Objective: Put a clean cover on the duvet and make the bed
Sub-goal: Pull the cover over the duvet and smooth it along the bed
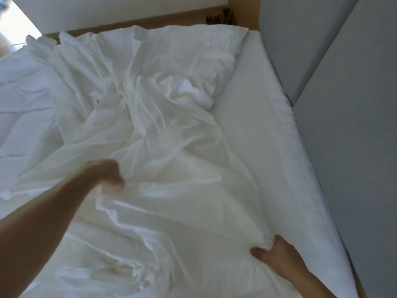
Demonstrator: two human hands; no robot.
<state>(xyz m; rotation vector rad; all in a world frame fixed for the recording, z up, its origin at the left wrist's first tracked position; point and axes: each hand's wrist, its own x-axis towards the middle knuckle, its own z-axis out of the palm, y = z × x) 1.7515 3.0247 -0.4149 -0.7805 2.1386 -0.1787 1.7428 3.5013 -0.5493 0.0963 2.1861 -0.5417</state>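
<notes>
Our left hand [110,175] was closed on a bunch of the white cover [171,201], fingers curled down over the cloth, though blur hid exactly how they lay. Our right hand [274,254] gripped the cover nearer to us, fingers tucked into a small gather of fabric. We judged the two grips were set apart so the stretch between them could be drawn flat, or so an opening could be found; which of these, we could not tell. The left arm reached forward, nearly straight, from the lower left. The right wrist came in low from the lower right corner, close to the side of the bed.

The cover lay rumpled across the middle of the bed, twisting into a knot of folds farther up. Thicker white bedding [21,108] at the left may have been the duvet, not yet inside the cover. A puffy white mass [193,50] sat at the far end, pillow or duvet, we could not say. To the right ran a smooth strip of sheet [268,130], then grey padded panels [343,93]; a wooden frame [150,21] edged the far side.
</notes>
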